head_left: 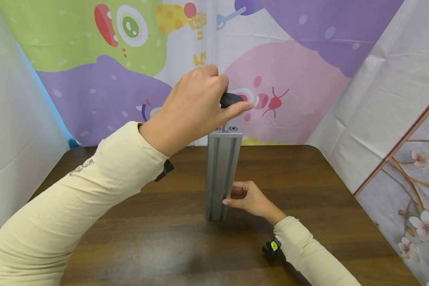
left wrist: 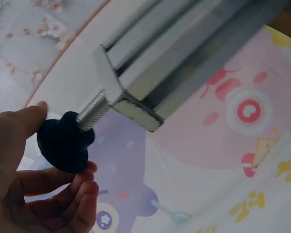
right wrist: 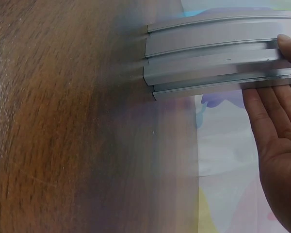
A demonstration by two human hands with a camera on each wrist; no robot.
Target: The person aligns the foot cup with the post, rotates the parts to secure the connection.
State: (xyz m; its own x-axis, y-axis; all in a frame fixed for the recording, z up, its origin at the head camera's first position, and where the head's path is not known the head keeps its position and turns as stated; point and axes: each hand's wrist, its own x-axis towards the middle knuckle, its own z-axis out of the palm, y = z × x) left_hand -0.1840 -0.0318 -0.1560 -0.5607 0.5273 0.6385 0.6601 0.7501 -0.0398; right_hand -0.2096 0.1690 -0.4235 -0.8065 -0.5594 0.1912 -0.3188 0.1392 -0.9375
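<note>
A slotted grey aluminium profile point(head_left: 221, 171) stands upright on the wooden table, capped by an end plate point(left wrist: 106, 73). From its top rises a threaded stud point(left wrist: 93, 112) carrying a black levelling foot point(left wrist: 63, 145). My left hand point(head_left: 196, 101) reaches over the top and pinches the foot between thumb and fingers. In the left wrist view a length of bare thread shows between foot and plate. Lower down, my right hand point(head_left: 254, 200) holds the profile from the right side, thumb on the near face and fingers behind, as the right wrist view also shows.
The brown wooden table point(head_left: 146, 234) spreads around the profile's base. Behind it hangs a cartoon-printed curtain point(head_left: 289, 71), with white cloth point(head_left: 371, 99) at the sides. Black wrist straps point(head_left: 271, 248) sit at the sleeves.
</note>
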